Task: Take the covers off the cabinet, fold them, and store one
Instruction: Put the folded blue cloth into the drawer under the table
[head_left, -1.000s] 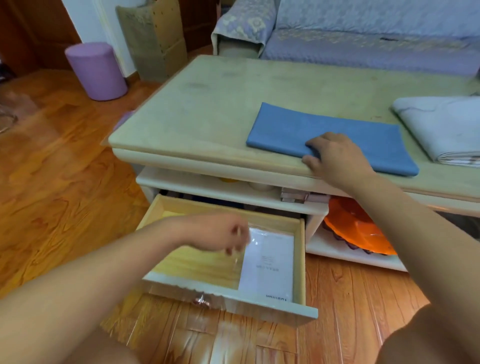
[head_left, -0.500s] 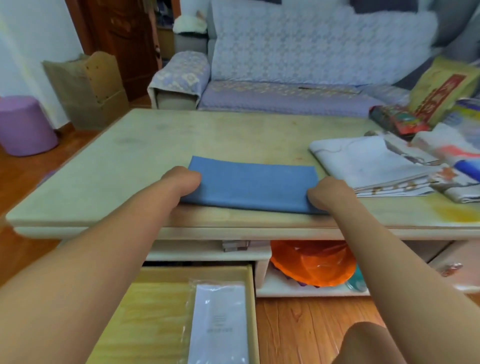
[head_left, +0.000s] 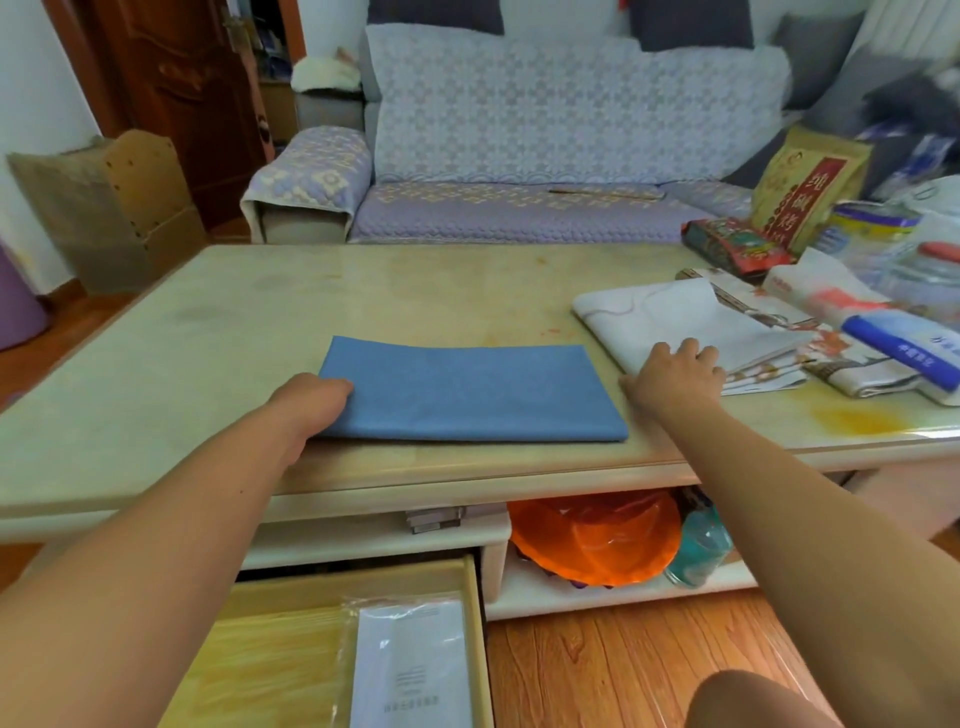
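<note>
A: On the glossy tabletop (head_left: 260, 332), near its front edge: 1 flat blue folded cover (head_left: 467, 392), matte rectangle.
B: Hands?
A: Left hand (head_left: 311, 400) grips its left end, fingers tucked under. Right hand (head_left: 675, 371) spread on the white folded cover (head_left: 675, 322). Wooden drawer (head_left: 291, 649) open below.

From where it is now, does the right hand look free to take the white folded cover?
Probably yes. The right hand already rests on the near edge of the white cover, with nothing on top of that part; the blue cover lies apart to its left.
</note>
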